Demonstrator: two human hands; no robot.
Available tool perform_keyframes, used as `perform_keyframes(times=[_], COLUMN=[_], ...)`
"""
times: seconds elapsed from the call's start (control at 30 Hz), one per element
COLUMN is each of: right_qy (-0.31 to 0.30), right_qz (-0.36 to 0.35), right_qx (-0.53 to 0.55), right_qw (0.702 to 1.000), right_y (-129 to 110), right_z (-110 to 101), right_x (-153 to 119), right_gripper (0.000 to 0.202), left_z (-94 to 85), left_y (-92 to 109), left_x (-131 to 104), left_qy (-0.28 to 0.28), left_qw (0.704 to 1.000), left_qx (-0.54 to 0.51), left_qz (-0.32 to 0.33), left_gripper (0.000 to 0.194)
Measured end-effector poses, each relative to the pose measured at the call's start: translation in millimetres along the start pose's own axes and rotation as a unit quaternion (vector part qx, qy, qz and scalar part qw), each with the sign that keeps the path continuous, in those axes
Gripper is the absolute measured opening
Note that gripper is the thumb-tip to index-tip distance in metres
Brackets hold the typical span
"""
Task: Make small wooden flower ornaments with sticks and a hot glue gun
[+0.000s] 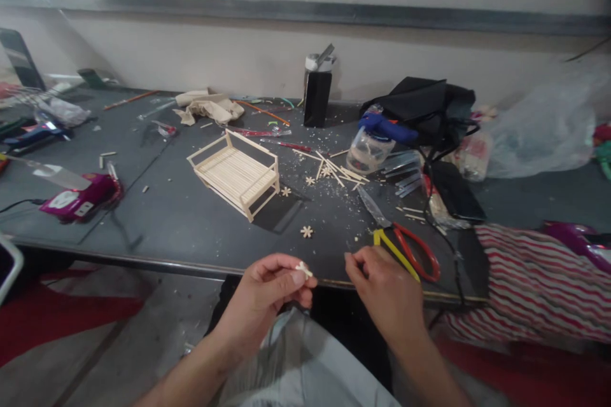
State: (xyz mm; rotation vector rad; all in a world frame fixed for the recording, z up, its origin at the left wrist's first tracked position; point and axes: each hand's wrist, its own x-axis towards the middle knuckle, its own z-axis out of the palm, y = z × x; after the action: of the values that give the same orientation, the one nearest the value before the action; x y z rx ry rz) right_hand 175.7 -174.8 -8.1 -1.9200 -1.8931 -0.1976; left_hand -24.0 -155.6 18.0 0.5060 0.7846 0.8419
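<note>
Between the thumb and fingers of my left hand [279, 286] is a small star-shaped piece made of short pale wooden sticks [303, 269], held just over the table's front edge. My right hand [386, 286] is closed, thumb against curled fingertips, near the edge; whatever is in it, if anything, is too small to make out. Beside that hand lie scissors [415, 248] with one red and one yellow handle, blades pointing away. A similar loose wooden star [307, 231] lies ahead of my hands. Beyond it stands a small tray-like frame built of wooden sticks [233, 172], with railed sides.
More stars [310, 181] and loose sticks [338, 168] lie among wood crumbs. A dark bottle [317, 92] stands by the wall. Purple glue gun [81, 197] is at left. To the right are a clear plastic container [367, 151], a black bag [420, 102] and striped cloth [544, 286].
</note>
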Motion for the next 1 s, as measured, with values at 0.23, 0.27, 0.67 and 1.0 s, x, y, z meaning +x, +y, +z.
perform_keyframes(times=[0.23, 0.27, 0.67, 1.0], right_qy=[0.015, 0.034, 0.074, 0.048], right_qz=[0.059, 0.078, 0.053, 0.06], right_qx=[0.086, 0.082, 0.083, -0.126], right_qw=[0.994, 0.993, 0.992, 0.989], right_y=[18, 28, 53, 67], right_z=[-29, -36, -69, -73], right_x=[9, 11, 36, 191], right_gripper=[0.027, 0.026, 0.021, 0.082], left_z=[-5.7, -6.8, -16.8, -22.1], left_y=[15, 17, 18, 14], left_x=[17, 20, 30, 36], left_qy=[0.017, 0.019, 0.014, 0.014], left_qw=[0.994, 0.992, 0.985, 0.985], left_qx=[0.099, 0.112, 0.152, 0.152], left_qz=[0.052, 0.06, 0.077, 0.078], left_gripper=[0.015, 0.015, 0.018, 0.02])
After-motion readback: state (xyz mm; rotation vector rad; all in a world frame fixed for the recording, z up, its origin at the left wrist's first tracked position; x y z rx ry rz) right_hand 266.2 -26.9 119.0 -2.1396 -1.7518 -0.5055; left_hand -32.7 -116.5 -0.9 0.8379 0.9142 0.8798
